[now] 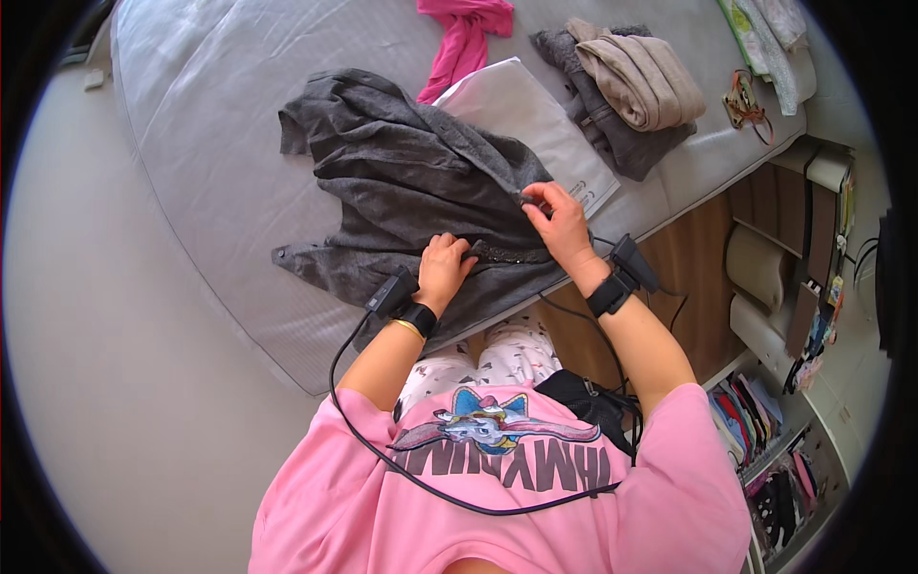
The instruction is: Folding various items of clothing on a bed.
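Note:
A dark grey garment (401, 165) with long sleeves lies spread and rumpled across the near side of the bed, its lower part hanging over the edge. My right hand (558, 219) pinches the garment's edge between thumb and fingers, near the white plastic bag. Lower and to the left, my left hand (442, 267) rests on the cloth, its fingers closed on a dark, textured trim (509, 253) that runs across the garment. A buttoned cuff (285, 255) points out to the left.
A white plastic bag (531, 115) lies partly beneath the garment. Behind it are a pink cloth (462, 43) and a folded beige garment (642, 79) on a folded grey one (609, 140). Right of the bed (208, 143) stand shelves (771, 201) and open storage with clothes (746, 416). Cables run from both wrists.

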`<act>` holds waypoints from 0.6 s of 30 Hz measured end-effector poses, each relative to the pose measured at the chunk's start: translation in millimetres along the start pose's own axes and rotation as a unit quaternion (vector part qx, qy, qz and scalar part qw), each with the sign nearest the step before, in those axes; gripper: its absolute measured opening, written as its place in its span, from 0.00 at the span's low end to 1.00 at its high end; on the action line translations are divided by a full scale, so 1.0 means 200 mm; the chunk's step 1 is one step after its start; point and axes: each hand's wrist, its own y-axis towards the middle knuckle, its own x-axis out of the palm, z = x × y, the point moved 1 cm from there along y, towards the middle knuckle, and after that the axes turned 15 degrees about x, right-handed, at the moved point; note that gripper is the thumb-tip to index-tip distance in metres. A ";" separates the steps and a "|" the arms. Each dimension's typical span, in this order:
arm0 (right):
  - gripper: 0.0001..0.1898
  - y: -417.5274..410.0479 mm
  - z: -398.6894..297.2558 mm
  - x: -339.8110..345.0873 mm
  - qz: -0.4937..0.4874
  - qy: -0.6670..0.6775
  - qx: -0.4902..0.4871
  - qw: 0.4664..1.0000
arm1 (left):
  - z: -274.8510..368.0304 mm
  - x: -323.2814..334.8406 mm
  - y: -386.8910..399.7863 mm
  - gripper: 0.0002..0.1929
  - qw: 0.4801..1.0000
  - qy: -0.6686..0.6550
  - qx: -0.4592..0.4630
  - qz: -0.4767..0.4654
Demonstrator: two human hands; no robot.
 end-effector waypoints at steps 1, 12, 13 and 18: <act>0.09 -0.06 -0.01 0.00 -0.028 0.018 0.022 0.999 | 0.03 0.00 0.00 0.12 1.000 0.001 -0.001 0.003; 0.08 -0.39 -0.16 0.11 -0.045 0.060 0.062 0.995 | 0.29 -0.17 -0.14 0.09 0.743 -0.605 -0.253 0.134; 0.08 -0.40 -0.15 0.11 -0.045 0.052 0.055 0.996 | 0.30 -0.17 -0.16 0.09 0.706 -0.640 -0.266 0.146; 0.07 -0.42 -0.12 0.15 -0.051 0.040 0.030 0.997 | 0.29 -0.14 -0.18 0.09 0.659 -0.683 -0.276 0.154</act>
